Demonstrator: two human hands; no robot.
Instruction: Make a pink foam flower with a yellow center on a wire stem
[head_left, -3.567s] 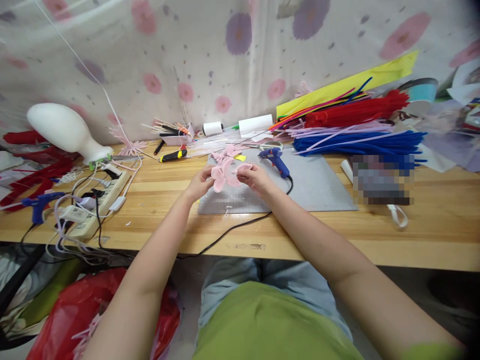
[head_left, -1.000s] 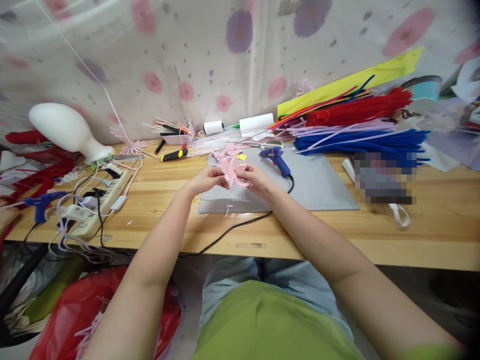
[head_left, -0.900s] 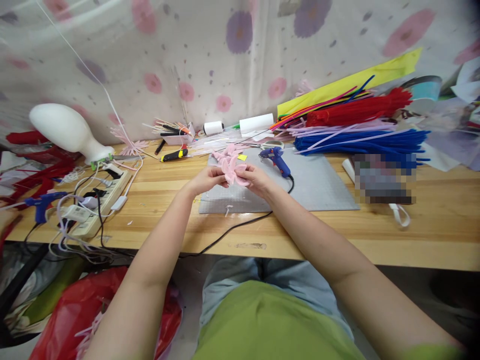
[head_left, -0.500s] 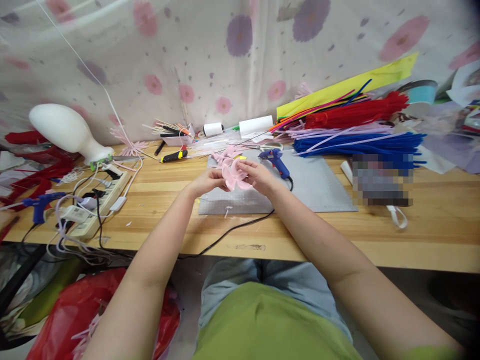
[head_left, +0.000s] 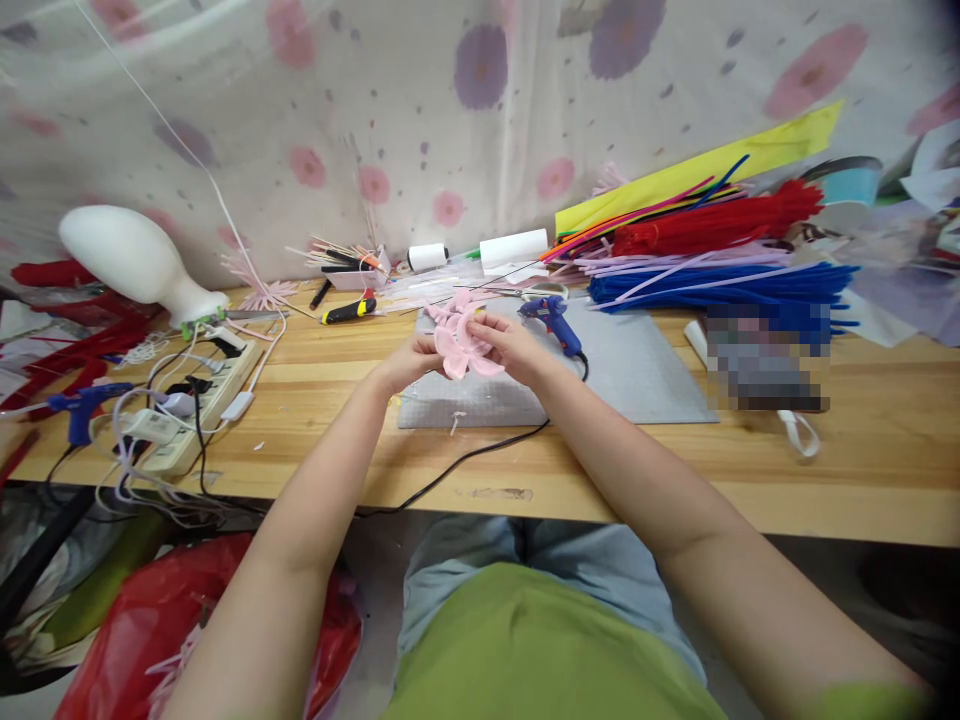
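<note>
A pink flower (head_left: 454,352), its curled petals looking like bent pipe cleaners, is held up over the grey mat (head_left: 637,375). My left hand (head_left: 409,365) pinches it from the left side. From the right, the fingers of my right hand (head_left: 508,345) are closed on its petals, and they hide part of it. Just behind the flower lie more pink pieces (head_left: 459,298), partly covered. A blue glue gun (head_left: 553,322) rests on the mat right of my right hand, its black cord trailing down to the table's front edge.
Bundles of blue pipe cleaners (head_left: 720,288) and red pipe cleaners (head_left: 720,222) lie at the back right. A cutter knife (head_left: 349,311) is behind my left hand. On the left are a power strip (head_left: 195,420) with tangled cables, a second glue gun (head_left: 84,410) and a white foam head (head_left: 124,255).
The flower has turned a little between my fingers, so its petals face differently. Both hands stay in nearly the same place and keep their hold.
</note>
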